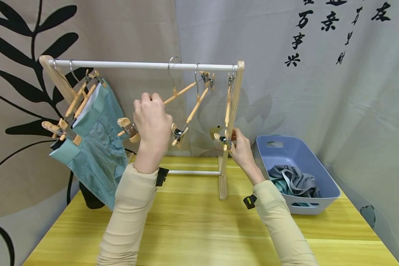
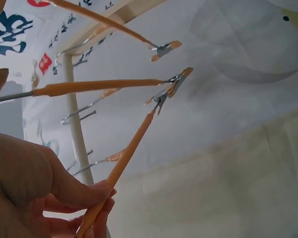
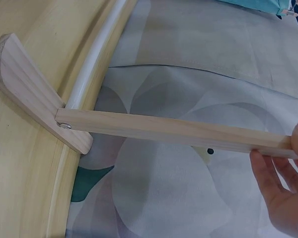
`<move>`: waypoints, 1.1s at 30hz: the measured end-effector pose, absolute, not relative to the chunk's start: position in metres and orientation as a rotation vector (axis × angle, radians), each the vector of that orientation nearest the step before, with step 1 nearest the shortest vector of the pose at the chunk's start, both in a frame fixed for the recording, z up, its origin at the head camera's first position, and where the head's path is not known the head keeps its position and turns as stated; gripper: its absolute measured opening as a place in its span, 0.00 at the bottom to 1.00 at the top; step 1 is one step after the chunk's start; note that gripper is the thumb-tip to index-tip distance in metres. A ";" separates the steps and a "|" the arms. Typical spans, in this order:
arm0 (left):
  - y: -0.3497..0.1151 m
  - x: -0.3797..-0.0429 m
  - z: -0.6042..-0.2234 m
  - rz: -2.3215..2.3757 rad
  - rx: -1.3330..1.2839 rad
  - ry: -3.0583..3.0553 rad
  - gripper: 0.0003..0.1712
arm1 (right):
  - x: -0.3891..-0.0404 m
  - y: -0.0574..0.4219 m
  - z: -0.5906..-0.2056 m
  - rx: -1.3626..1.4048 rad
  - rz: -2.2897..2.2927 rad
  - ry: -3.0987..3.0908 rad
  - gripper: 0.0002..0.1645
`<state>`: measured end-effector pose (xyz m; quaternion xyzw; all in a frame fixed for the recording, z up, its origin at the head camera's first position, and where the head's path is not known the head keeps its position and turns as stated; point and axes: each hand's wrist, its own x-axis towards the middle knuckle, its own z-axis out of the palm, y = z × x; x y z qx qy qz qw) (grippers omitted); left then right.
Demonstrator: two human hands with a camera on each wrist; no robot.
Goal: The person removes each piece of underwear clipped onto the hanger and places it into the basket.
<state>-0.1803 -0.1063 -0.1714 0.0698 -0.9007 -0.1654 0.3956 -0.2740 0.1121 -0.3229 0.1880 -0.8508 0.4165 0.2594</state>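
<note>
My left hand (image 1: 153, 120) pinches the wooden bar of a clip hanger (image 2: 124, 161), whose hook sits on the white rail (image 1: 119, 65) of a small clothes rack. Beside it hang a second bare clip hanger (image 1: 197, 105) and, close against the right post, a third (image 1: 228, 107). My right hand (image 1: 242, 149) grips the rack's wooden post (image 3: 179, 128) between thumb and fingers, at about mid-height. At the rail's left end, light teal shorts (image 1: 101, 147) hang from wooden clip hangers.
A blue plastic basket (image 1: 299, 155) with crumpled grey and green cloth (image 1: 296, 181) stands right of the rack on the yellow wood-grain table (image 1: 199, 229). The rack's foot (image 1: 222, 184) rests on the table. Printed curtains (image 1: 252, 33) hang behind; dark cables (image 1: 10, 159) run at left.
</note>
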 end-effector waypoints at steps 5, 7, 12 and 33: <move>-0.099 -0.182 -0.172 -0.353 0.218 -2.323 0.12 | -0.274 0.112 -0.323 0.514 1.124 -2.303 0.17; -0.097 -0.181 -0.173 -0.330 0.228 -2.335 0.13 | -0.274 0.112 -0.323 0.515 1.121 -2.298 0.16; -0.091 -0.180 -0.174 -0.312 0.225 -2.336 0.13 | -0.272 0.112 -0.322 0.516 1.123 -2.296 0.22; -0.093 -0.177 -0.176 -0.309 0.282 -2.306 0.15 | -0.273 0.113 -0.323 0.499 1.121 -2.327 0.22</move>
